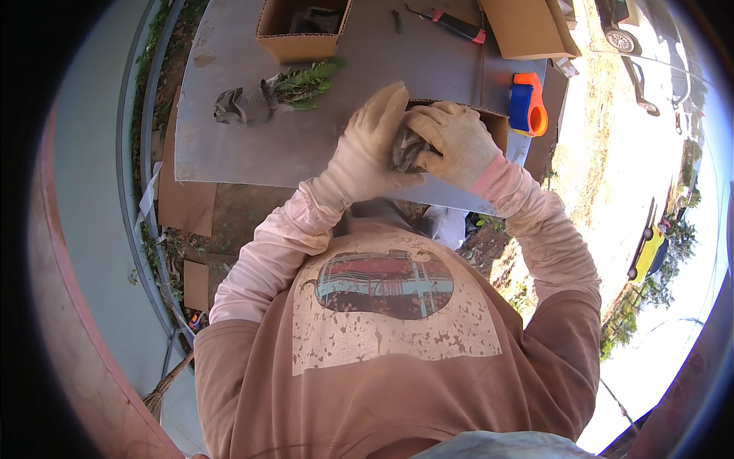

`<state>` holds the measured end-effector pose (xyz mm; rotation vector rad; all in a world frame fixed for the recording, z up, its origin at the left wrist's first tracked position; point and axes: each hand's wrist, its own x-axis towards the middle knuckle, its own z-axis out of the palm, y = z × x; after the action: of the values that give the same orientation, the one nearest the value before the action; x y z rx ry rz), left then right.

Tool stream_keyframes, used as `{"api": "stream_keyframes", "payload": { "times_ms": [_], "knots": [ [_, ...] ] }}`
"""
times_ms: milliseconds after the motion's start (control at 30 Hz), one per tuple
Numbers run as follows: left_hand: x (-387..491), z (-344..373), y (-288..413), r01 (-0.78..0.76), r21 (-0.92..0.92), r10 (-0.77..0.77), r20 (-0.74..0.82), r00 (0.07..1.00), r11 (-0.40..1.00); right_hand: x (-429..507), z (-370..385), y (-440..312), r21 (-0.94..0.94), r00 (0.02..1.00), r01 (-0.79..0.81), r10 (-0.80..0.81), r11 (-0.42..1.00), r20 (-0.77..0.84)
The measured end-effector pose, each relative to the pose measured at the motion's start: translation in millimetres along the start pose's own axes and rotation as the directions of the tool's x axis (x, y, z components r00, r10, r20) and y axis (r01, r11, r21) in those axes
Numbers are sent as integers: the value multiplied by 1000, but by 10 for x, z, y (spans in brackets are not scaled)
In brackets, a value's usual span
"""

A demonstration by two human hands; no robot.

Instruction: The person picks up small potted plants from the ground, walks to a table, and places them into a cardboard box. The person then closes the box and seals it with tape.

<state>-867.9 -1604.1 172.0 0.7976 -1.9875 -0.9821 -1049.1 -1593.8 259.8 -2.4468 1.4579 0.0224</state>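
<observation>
My left hand (373,143) and my right hand (456,135), both in pale work gloves, meet at the near edge of the table. Between them is a dark plastic-wrapped bundle (406,150), at the left side of an open cardboard box (494,126). My right fingers curl over the bundle; my left palm lies against its other side, fingers extended. The hands cover much of the bundle and box. Further left on the table lies a leafy green plant (307,86) with its base wrapped in dark plastic (246,106).
An open cardboard box (304,47) holding dark plastic stands at the back. Pruning shears (453,26) with red-and-black handles lie near another cardboard box (530,28). An orange and blue tape dispenser (528,106) is at the right table edge. Flattened cardboard (186,201) lies beside the table.
</observation>
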Motion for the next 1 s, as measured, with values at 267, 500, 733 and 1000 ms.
{"api": "stream_keyframes", "payload": {
  "times_ms": [267, 500, 733, 1000],
  "knots": [
    [33, 1, 41, 6, 20, -6, 23, 1000, 1000, 179, -37, -169, -319, 975, -21, 90, 948, 201],
    [11, -4, 25, 58, -9, -58, -4, 998, 998, 423, 13, -378, -419, 901, -44, 217, 907, 375],
    [16, 19, -30, 26, -22, -26, -4, 1000, 999, 94, -37, -167, 64, 982, -136, 126, 989, 140],
    [44, 6, 33, 15, 32, -16, 50, 999, 999, -94, -32, -33, 162, 995, -25, 8, 987, 102]
  ]
}}
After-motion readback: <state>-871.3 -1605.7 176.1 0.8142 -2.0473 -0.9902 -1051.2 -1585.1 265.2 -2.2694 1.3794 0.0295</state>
